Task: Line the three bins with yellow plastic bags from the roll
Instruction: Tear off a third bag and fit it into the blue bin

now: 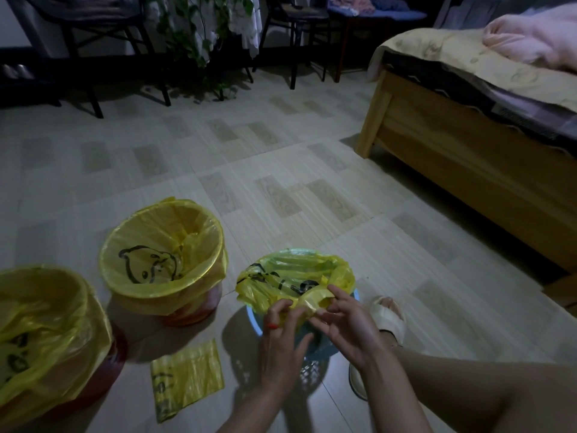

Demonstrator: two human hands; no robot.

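Three bins stand on the floor. A red bin (193, 310) at centre left wears a yellow bag (162, 245) folded over its rim. Another red bin (93, 379) at the far left is also covered by a yellow bag (40, 310). A light blue bin (259, 320) in front of me has a crumpled yellow bag (293, 276) lying partly in its mouth. My left hand (282, 335) and my right hand (346, 320) both pinch that bag's near edge over the blue rim. A flat folded yellow bag (187, 376) lies on the floor by my left wrist.
A wooden bed (468, 157) with bedding fills the right side. Dark chairs (93, 42) and a leafy plant (199, 42) stand along the back. My sandalled foot (390, 314) rests just right of the blue bin. Tiled floor (281, 182) lies open between.
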